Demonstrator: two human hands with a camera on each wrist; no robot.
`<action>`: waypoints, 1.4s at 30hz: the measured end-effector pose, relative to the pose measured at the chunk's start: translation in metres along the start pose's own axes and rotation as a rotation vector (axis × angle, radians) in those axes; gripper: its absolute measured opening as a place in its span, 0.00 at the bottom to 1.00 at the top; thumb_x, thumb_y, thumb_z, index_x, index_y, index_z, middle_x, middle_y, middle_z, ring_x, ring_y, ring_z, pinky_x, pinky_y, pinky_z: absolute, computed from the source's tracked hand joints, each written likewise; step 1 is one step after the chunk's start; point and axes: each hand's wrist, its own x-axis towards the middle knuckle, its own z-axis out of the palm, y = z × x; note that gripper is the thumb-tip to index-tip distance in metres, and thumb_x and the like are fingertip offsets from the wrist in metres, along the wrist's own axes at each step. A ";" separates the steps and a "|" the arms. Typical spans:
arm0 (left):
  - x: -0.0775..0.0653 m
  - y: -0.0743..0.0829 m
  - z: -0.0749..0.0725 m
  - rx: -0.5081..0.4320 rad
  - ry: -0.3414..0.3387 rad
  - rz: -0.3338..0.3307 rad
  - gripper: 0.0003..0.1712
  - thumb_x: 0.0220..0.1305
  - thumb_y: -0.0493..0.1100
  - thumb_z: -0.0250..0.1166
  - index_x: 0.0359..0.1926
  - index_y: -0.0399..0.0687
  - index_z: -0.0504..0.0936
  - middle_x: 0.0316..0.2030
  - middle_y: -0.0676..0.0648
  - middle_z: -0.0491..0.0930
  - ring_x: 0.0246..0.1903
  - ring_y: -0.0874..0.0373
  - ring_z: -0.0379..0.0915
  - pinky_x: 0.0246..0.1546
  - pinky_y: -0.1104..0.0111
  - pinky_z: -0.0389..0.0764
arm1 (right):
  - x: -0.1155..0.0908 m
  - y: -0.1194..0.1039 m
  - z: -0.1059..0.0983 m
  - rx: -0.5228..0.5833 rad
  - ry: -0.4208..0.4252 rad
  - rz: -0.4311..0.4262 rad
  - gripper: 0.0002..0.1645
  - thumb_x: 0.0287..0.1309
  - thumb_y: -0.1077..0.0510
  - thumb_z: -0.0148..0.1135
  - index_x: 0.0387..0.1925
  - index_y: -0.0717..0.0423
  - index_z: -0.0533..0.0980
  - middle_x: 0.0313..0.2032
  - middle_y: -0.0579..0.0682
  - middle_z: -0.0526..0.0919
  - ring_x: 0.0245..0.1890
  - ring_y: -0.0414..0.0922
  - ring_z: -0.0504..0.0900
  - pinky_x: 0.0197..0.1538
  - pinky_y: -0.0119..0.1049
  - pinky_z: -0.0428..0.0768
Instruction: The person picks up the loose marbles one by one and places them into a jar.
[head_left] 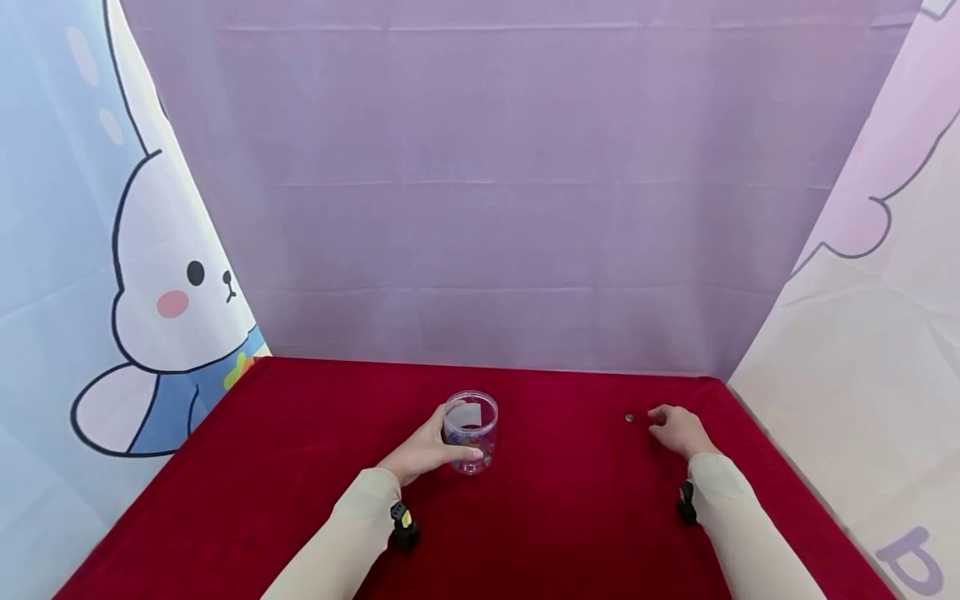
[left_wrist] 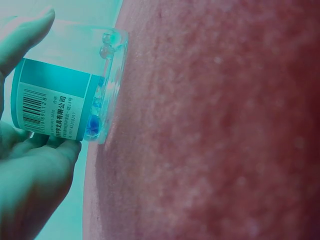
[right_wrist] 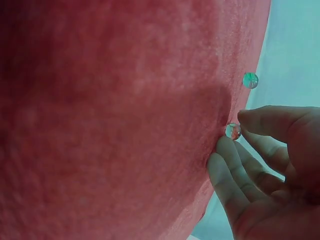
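Note:
A clear plastic jar [head_left: 483, 433] stands upright on the red cloth, with several glass marbles [left_wrist: 93, 125] at its bottom. My left hand [head_left: 427, 450] grips the jar from its left side, thumb across the front. In the left wrist view the jar's label [left_wrist: 50, 105] shows a barcode and printed text. Over at the right, my right hand [head_left: 678, 429] reaches down to the cloth. Its thumb and fingertips pinch a clear marble with an orange-red streak [right_wrist: 232, 131]. A second, greenish marble [head_left: 629, 418] lies on the cloth just left of that hand.
Red cloth [head_left: 555, 517] covers the table. A purple curtain [head_left: 510, 208] hangs along the back edge. Printed fabric walls, one with a cartoon rabbit [head_left: 172, 275], flank the left and right sides.

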 end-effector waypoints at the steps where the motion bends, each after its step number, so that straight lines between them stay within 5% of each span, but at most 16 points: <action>1: 0.000 0.000 0.000 0.003 -0.001 0.000 0.54 0.60 0.48 0.75 0.77 0.53 0.50 0.67 0.43 0.63 0.66 0.46 0.58 0.62 0.45 0.69 | 0.000 0.000 0.000 0.000 -0.002 0.002 0.19 0.62 0.66 0.61 0.52 0.75 0.77 0.47 0.71 0.81 0.50 0.67 0.78 0.53 0.58 0.76; 19: 0.000 0.001 -0.001 0.000 -0.011 0.020 0.52 0.60 0.45 0.75 0.77 0.54 0.52 0.66 0.43 0.64 0.64 0.46 0.61 0.59 0.48 0.72 | -0.003 -0.008 0.000 0.000 -0.004 0.091 0.10 0.62 0.66 0.58 0.42 0.68 0.81 0.41 0.64 0.82 0.38 0.56 0.78 0.45 0.52 0.77; 42: 0.002 -0.003 -0.001 0.001 -0.004 0.019 0.53 0.60 0.46 0.75 0.77 0.52 0.51 0.66 0.43 0.64 0.64 0.46 0.61 0.60 0.47 0.72 | -0.013 -0.011 -0.004 0.077 -0.001 0.075 0.15 0.67 0.66 0.54 0.49 0.71 0.79 0.49 0.70 0.80 0.51 0.67 0.76 0.51 0.56 0.76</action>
